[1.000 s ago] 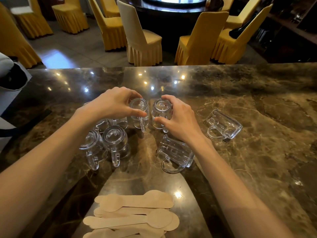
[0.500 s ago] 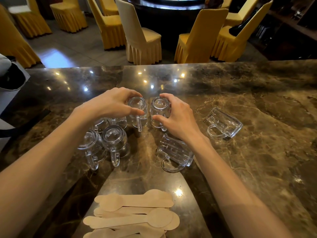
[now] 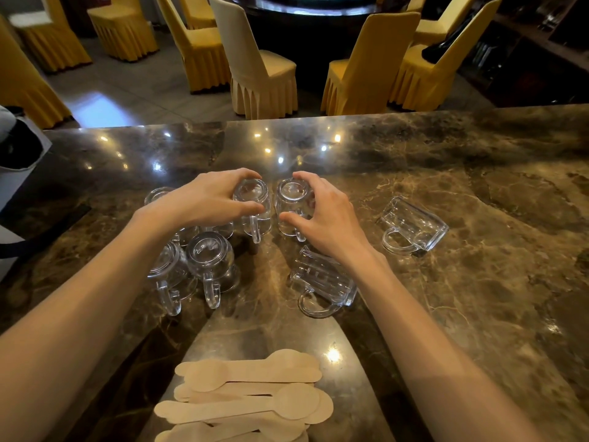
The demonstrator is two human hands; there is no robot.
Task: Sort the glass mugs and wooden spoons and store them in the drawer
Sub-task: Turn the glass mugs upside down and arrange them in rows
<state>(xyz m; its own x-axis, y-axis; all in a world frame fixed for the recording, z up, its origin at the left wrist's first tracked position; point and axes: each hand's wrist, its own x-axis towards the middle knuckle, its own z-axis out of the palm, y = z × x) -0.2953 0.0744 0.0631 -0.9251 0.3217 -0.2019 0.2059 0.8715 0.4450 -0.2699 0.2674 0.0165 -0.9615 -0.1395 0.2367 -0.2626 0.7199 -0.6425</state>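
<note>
Several clear glass mugs stand upside down on the marble counter (image 3: 478, 298). My left hand (image 3: 207, 199) grips one upturned mug (image 3: 253, 202) from above. Beside it, my right hand (image 3: 328, 215) grips a second upturned mug (image 3: 291, 202). Two more upturned mugs (image 3: 210, 263) stand under my left forearm, with others partly hidden behind my left hand. One mug (image 3: 325, 282) lies on its side below my right wrist, and another (image 3: 414, 226) lies on its side to the right. A pile of flat wooden spoons (image 3: 248, 397) sits at the near edge.
Yellow-covered chairs (image 3: 258, 65) and a dark round table (image 3: 318, 14) stand beyond the counter's far edge. A grey and black object (image 3: 16, 154) sits at the counter's left end. No drawer is in view.
Both hands keep their grip on the two upturned mugs and hardly shift. The view has tipped slightly.
</note>
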